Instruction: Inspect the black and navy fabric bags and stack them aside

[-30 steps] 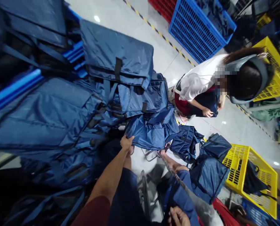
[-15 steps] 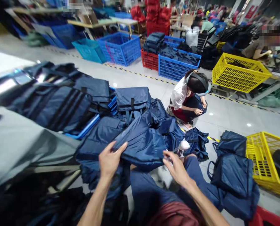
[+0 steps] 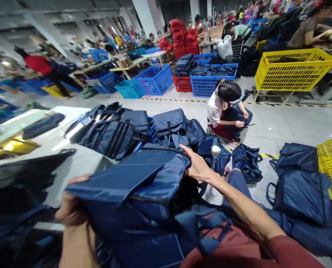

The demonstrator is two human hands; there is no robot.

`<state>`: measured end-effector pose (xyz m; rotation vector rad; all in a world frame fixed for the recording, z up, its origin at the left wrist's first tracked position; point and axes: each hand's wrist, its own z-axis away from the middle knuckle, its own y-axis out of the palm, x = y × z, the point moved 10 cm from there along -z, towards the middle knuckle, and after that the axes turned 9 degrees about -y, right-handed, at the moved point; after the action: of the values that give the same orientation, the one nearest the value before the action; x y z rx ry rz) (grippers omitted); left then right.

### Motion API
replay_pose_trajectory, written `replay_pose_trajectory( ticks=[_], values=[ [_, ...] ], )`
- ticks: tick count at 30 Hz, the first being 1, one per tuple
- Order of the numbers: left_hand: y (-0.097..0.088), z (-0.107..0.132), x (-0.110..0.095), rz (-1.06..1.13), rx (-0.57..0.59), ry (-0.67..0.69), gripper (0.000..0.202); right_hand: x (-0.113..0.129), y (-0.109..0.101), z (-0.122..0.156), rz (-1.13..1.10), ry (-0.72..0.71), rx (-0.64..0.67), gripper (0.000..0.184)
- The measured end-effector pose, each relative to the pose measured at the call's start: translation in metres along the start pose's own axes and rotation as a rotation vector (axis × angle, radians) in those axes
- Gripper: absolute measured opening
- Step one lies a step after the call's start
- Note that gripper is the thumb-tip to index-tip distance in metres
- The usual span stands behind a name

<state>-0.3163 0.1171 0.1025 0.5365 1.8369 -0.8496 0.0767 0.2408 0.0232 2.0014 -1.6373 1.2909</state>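
A flat navy-blue fabric bag (image 3: pixel 138 186) lies raised over my lap. My left hand (image 3: pixel 69 208) grips its near left edge, fingers curled round the cloth, partly blurred. My right hand (image 3: pixel 196 166) holds the bag's far right corner, thumb and fingers closed on the fabric. More navy bags (image 3: pixel 112 128) are heaped just beyond it, some on a blue crate.
A person in a white top (image 3: pixel 220 111) crouches on the floor with another navy bag. Navy bags (image 3: pixel 296 178) lie to my right by a yellow crate (image 3: pixel 331 160). Blue, red and yellow crates (image 3: pixel 210 80) line the aisle behind. A grey table (image 3: pixel 43 149) stands at my left.
I have lifted my head and pulled the bag up toward me. My left hand moved down to its near left edge; my right hand now grips the far corner.
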Motion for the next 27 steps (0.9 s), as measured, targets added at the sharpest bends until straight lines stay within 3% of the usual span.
replay_pose_trajectory(
  ticks=[2, 4, 7, 9, 11, 14, 17, 20, 23, 27],
  values=[
    [0.022, -0.011, 0.011, 0.146, -0.009, -0.081, 0.068, -0.007, -0.001, 0.015, -0.01, 0.097, -0.127, 0.065],
    [0.046, -0.024, 0.015, 0.158, 0.001, -0.124, 0.075, -0.001, -0.011, 0.021, 0.018, 0.105, -0.231, 0.032],
    [0.077, -0.038, 0.01, 0.041, -0.014, -0.096, 0.087, 0.025, -0.032, 0.016, 0.13, 0.063, -0.299, 0.026],
    [0.098, -0.031, 0.008, 0.018, 0.007, -0.075, 0.094, 0.04, -0.04, 0.007, 0.243, 0.066, -0.242, 0.025],
    [0.124, -0.004, 0.007, 0.078, 0.106, -0.048, 0.093, 0.045, -0.044, 0.0, 0.349, 0.111, -0.165, 0.024],
    [0.159, 0.069, 0.006, 0.09, 0.229, 0.037, 0.096, 0.036, -0.061, 0.001, 0.412, 0.216, -0.188, 0.021],
    [0.18, 0.144, 0.006, -0.074, 0.126, 0.106, 0.116, 0.025, -0.085, 0.006, 0.378, 0.302, -0.3, 0.02],
    [0.214, 0.192, -0.003, -0.242, 0.065, 0.115, 0.113, 0.025, -0.099, 0.001, 0.327, 0.309, -0.356, 0.022],
    [0.253, 0.196, -0.017, -0.366, 0.031, 0.116, 0.108, 0.029, -0.102, -0.005, 0.272, 0.309, -0.397, 0.026],
    [0.292, 0.164, -0.019, -0.418, 0.026, 0.153, 0.088, 0.034, -0.096, -0.008, 0.124, 0.337, -0.382, 0.029]
  ],
)
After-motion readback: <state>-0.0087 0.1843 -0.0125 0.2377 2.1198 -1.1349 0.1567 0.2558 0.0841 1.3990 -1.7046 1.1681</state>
